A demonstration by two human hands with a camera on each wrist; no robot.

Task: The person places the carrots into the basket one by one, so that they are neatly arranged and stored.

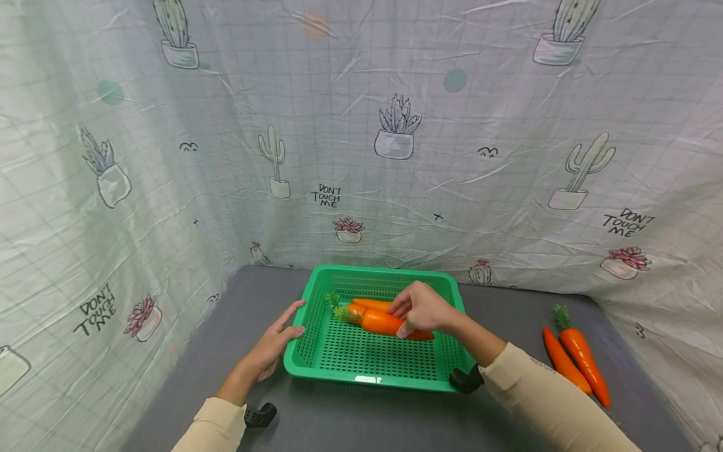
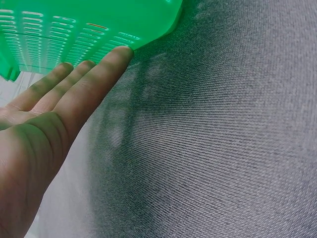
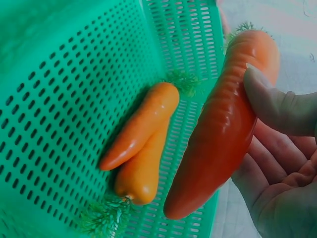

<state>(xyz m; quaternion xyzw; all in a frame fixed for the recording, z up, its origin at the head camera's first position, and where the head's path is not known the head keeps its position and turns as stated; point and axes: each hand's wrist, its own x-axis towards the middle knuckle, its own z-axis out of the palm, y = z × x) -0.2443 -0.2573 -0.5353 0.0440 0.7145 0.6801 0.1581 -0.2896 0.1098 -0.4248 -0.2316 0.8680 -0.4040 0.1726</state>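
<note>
A green perforated plastic basket (image 1: pixel 373 384) stands on the grey surface. Straight fingers of my left hand (image 1: pixel 273 344) touch its left side; the left wrist view shows the fingertips against the basket's outer wall (image 2: pixel 148 20). Over the basket's inside, my right hand (image 1: pixel 426 309) pinches an orange carrot (image 1: pixel 377 322) with green leafy tops, thumb on one side and fingers on the other. Below it, two more carrots lie on the basket floor, one carrot (image 3: pixel 141 124) partly over the other carrot (image 3: pixel 139 179), their tops pointing opposite ways.
To the right, two carrots (image 1: pixel 587 361) lie side by side on the grey surface (image 1: pixel 508 314), close to my right sleeve. A bit of green shows beside the sleeve. A cactus-print curtain (image 1: pixel 361 125) hangs behind and along both sides.
</note>
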